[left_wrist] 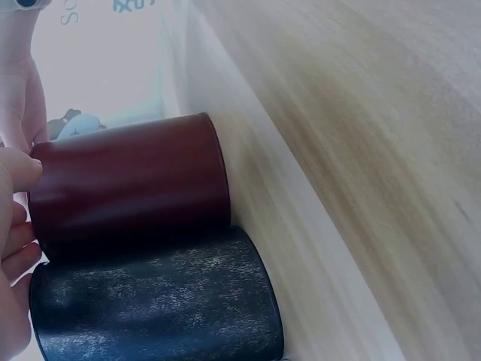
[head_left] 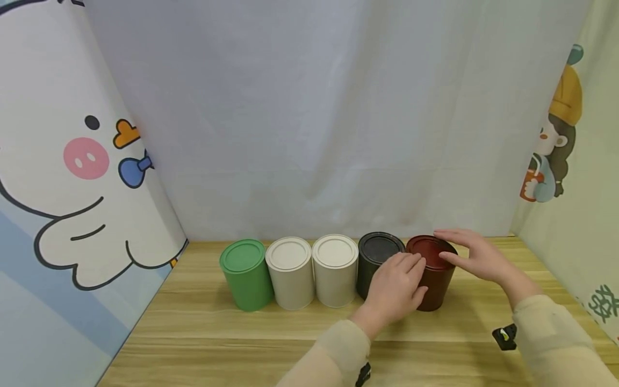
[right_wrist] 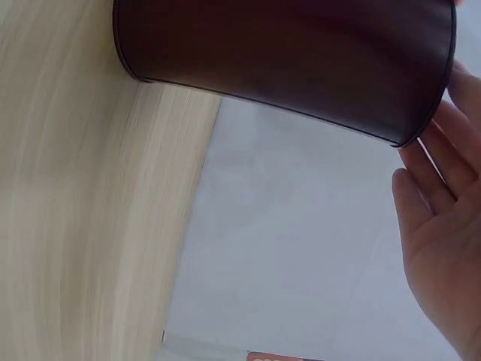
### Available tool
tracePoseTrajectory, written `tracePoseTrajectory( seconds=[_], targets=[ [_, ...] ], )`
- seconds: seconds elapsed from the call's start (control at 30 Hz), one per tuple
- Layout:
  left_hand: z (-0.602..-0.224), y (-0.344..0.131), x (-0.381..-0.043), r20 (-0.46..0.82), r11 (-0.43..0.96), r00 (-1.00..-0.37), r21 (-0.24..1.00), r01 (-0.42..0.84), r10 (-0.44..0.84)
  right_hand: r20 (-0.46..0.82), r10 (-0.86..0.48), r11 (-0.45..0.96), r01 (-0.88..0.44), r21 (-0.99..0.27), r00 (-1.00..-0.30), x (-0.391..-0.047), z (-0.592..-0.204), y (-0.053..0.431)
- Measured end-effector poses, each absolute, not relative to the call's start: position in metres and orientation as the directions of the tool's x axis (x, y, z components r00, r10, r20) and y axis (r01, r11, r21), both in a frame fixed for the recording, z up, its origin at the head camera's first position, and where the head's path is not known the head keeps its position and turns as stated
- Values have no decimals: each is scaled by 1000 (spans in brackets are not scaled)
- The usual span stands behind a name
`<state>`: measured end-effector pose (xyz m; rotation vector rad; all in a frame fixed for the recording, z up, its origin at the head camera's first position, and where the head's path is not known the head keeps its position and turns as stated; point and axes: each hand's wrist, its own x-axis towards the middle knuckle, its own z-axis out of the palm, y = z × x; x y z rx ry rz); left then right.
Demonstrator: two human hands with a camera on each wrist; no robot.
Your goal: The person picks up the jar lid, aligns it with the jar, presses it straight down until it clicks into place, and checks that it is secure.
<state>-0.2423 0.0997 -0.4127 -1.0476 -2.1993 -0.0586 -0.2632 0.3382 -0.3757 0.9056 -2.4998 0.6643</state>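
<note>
A dark red lidded canister [head_left: 437, 287] stands upright at the right end of a row. At its near left side is my left hand [head_left: 395, 282], its fingers loosely extended together across the gap to the black canister [head_left: 379, 249]. In the left wrist view the thumb lies right at the red canister's [left_wrist: 131, 184] top rim, the other fingers lower beside the black one. My right hand [head_left: 476, 255] spreads around the red lid's right edge, thumb apart from the fingers; the right wrist view has those relaxed fingers [right_wrist: 451, 158] close at the rim.
Left of the black canister stand two white canisters [head_left: 336, 277] [head_left: 292, 279] and a green one [head_left: 247, 285], side by side. The row sits near the back of a wood-grain table [head_left: 217, 344]. A grey curtain [head_left: 300, 118] hangs behind, with printed cloths at both sides.
</note>
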Motion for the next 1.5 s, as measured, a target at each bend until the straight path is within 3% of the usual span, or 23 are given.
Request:
tracePoseTrajectory(
  seconds=[0.3, 0.6, 0.93, 1.5],
  targets=[
    [-414, 100, -242, 607, 675, -419, -280, 683, 675, 460, -533, 669, -686, -286, -710, -265, -374, 342],
    [-414, 98, -243, 581, 707, -475, -270, 654, 661, 394, -533, 683, -655, -323, -749, -266, -373, 345],
    [-413, 100, -246, 539, 715, -509, -289, 637, 671, 409, -572, 660, -695, -287, -712, -268, -371, 343],
    [-412, 102, -246, 524, 721, -522, -310, 619, 673, 318, -580, 708, -657, -259, -750, -269, -365, 341]
  ],
)
